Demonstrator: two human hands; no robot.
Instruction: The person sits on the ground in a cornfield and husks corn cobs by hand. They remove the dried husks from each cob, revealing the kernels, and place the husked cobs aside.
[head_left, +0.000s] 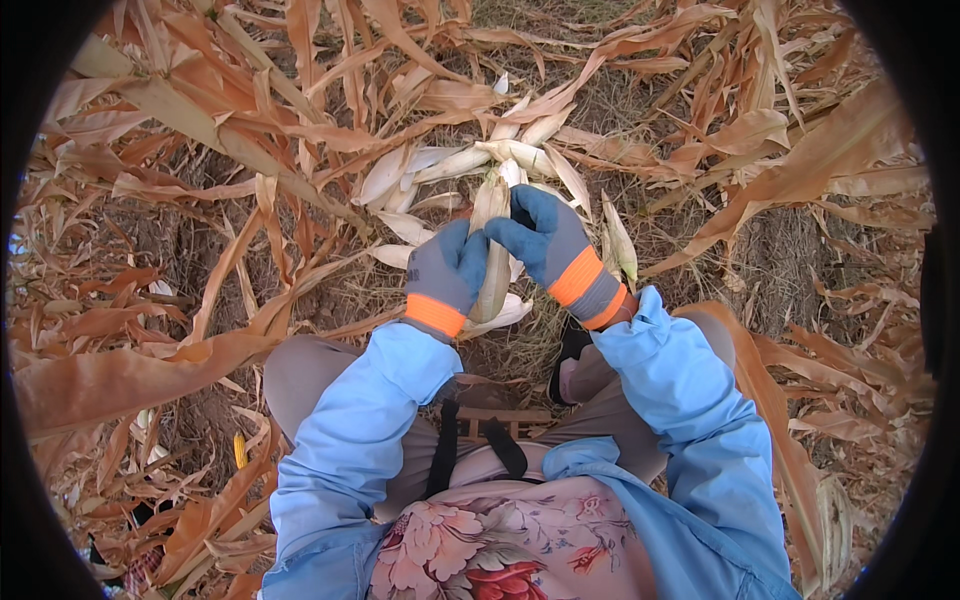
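Both my hands wear grey and blue work gloves with orange cuffs. An ear of corn in its dry husk (491, 202) stands between them, its tip pointing away from me. My left hand (448, 264) is closed around the ear's left side, lower down. From the right, my right hand (541, 236) pinches the husk near the middle with thumb and fingers. The kernels are hidden under the leaves. Just beyond and below the ear lie several loose pale husks (457, 165) on the ground, and one more husk (506, 313) sits under my wrists.
Dry corn stalks (247, 150) with brown leaves lean in from the left, and long leaves (795, 187) arch over from the right. A bare yellow corn cob (240, 450) lies at lower left. Straw-covered soil (637, 112) stretches ahead. A slatted seat (487, 424) shows between my legs.
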